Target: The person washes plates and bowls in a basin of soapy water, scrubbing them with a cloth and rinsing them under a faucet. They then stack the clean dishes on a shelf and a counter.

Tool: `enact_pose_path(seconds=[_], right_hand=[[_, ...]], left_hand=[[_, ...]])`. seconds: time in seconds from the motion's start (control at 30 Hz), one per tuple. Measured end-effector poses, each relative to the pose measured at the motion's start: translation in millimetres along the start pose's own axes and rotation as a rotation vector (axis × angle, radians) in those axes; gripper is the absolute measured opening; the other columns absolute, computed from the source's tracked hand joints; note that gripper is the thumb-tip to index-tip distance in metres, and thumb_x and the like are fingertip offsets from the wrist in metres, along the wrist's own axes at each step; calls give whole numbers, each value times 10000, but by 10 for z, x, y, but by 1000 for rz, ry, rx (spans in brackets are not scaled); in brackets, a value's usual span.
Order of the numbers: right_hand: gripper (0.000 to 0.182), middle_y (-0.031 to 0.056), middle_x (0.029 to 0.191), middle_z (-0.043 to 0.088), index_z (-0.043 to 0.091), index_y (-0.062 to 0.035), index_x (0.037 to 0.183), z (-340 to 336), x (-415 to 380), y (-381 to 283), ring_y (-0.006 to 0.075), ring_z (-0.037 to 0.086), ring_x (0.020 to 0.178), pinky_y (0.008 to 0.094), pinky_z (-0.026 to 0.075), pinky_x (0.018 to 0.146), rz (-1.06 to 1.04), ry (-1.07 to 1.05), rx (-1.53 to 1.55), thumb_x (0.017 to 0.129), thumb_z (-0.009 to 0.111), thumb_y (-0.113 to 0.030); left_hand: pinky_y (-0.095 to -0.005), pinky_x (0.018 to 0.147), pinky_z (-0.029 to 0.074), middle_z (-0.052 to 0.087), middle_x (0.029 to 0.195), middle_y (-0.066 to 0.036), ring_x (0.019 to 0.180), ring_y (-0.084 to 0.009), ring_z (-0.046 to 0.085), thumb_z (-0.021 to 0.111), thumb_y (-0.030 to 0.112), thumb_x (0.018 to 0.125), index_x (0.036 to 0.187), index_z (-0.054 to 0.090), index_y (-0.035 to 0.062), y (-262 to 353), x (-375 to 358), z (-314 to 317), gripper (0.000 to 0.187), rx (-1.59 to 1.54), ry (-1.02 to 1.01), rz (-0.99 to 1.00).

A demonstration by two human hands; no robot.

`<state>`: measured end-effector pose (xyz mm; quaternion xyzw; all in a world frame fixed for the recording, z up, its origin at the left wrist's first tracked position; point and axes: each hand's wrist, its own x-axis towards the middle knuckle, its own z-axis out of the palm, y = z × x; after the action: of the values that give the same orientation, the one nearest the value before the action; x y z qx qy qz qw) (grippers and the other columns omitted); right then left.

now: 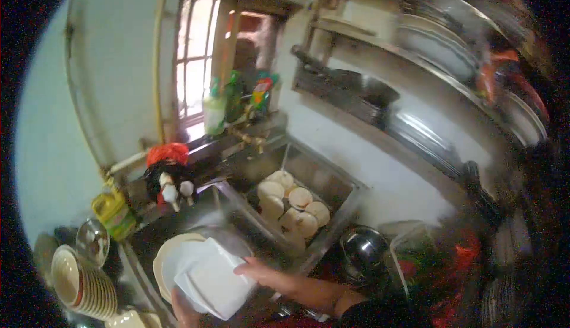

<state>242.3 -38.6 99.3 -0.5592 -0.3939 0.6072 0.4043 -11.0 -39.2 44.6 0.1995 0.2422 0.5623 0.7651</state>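
A white square plate (217, 277) is tilted over the left sink basin (157, 239), on top of a round, cream-rimmed plate (163, 259) and another pale plate between them. My right hand (258, 270) is closed on the square plate's right edge. At the lower left side of the plates, my left hand (185, 310) is wrapped round their edge, its fingers mostly hidden underneath. In the right sink basin (350, 200) lie several small cream bowls (306, 224).
Left of the sink stand a bowl stack (89, 289) and a yellow jug (113, 215). Taps (252, 141) and bottles (214, 111) line the window side. A metal shelf (380, 114) with pans hangs at right, above a dark steel bowl (363, 249).
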Motion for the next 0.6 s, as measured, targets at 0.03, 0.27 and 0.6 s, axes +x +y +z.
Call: enact_pose_path(seconds=[0.03,0.27,0.6], right_hand=[[619,113,947,604,518,18,1117,-12,-118,-31,207,564,848,335,432,795,0,105,80,635,705,-323],[576,120,953,599,514,18,1110,-80,-26,323,214,560,853,327,444,750,-190,236,216,644,680,-277],[430,169,905,566,480,44,1049,-542,-788,-266,267,563,808,349,449,711,-700,613,-291,682,603,-144]], left_hand=[[-432,988,323,391,1281,-152,1189,-302,370,430,425,841,1301,307,36,-5,-62,42,615,36,-25,-14],[-450,1004,297,323,1340,-139,1224,-314,321,410,450,852,1347,226,51,-389,163,-376,661,75,50,162],[-477,992,294,310,1334,-153,1210,-313,320,641,301,711,1334,270,63,-479,377,5,763,1113,-495,265]])
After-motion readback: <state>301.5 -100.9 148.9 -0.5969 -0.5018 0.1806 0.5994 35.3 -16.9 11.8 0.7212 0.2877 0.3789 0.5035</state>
